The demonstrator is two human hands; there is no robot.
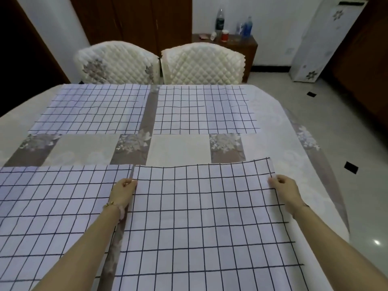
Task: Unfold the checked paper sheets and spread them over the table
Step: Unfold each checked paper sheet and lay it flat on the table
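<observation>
Several white checked paper sheets lie on the table. Two lie flat at the far side, one on the left and one on the right. A third sheet covers the near left. The near right sheet is unfolded, and its far edge lifts a little off the table. My left hand pinches its left edge. At the right edge of the same sheet, my right hand has its fingers closed on the paper.
The table wears a beige and brown flowered cloth. Two quilted white chairs stand at the far side. Behind them a small wooden cabinet carries bottles and a cup. A tall white appliance stands at the right on the tiled floor.
</observation>
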